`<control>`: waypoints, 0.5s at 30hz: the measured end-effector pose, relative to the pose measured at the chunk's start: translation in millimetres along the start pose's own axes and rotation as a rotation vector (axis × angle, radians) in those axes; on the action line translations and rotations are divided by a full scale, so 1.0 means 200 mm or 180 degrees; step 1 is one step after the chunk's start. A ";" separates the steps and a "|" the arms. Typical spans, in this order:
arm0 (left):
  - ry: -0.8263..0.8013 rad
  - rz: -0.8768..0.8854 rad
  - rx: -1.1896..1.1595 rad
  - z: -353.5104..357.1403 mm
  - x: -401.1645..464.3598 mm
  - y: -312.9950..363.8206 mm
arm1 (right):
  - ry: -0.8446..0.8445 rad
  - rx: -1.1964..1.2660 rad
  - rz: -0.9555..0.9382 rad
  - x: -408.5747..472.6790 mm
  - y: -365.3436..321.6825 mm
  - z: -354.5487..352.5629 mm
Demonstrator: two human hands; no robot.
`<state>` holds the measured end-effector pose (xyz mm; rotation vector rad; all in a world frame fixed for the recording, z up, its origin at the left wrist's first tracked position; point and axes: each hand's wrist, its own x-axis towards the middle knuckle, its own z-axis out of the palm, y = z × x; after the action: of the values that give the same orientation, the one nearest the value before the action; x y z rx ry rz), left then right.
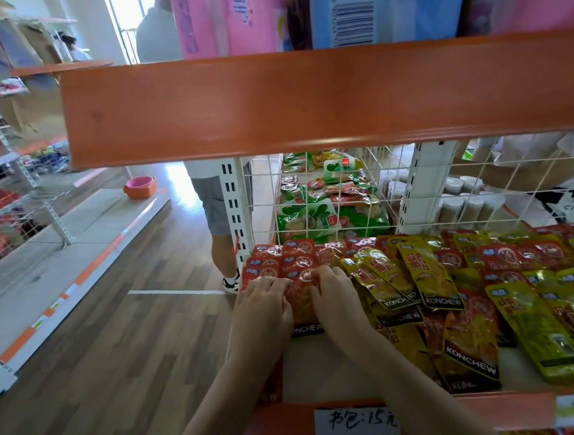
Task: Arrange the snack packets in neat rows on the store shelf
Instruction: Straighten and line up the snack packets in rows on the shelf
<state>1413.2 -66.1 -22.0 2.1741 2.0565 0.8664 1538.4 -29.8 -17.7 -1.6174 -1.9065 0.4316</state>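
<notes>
Red snack packets [282, 262] lie in overlapping rows at the left end of the store shelf [328, 365]. My left hand [263, 308] and my right hand [338, 299] both press on one red packet [302, 302] at the front of those rows, each with its fingers curled over a side edge. To the right, yellow packets [431, 274] and more red ones [508, 255] lie mixed and crooked, reaching the shelf's right end.
An orange shelf board [303, 99] hangs just above. A white wire grid [345, 192] backs the shelf, with green packets [313, 218] behind it. A person in grey shorts [214, 206] stands in the aisle to the left. A price label [356, 421] sits on the front lip.
</notes>
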 end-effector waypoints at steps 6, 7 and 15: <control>-0.0152 0.0612 0.0348 0.02 -0.01 0.01 | 0.0010 0.0011 0.0009 -0.01 0.01 0.00; -0.0204 0.0708 0.0395 0.03 -0.01 0.01 | -0.0037 -0.0061 -0.0001 -0.02 0.01 0.00; -0.0203 0.0878 0.0626 0.06 -0.04 0.03 | -0.0032 -0.0051 -0.0058 -0.03 0.03 0.00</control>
<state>1424.1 -69.6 -32.4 2.5975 1.9157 0.6232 1543.0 -33.6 -22.3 -1.6095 -1.9353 0.4187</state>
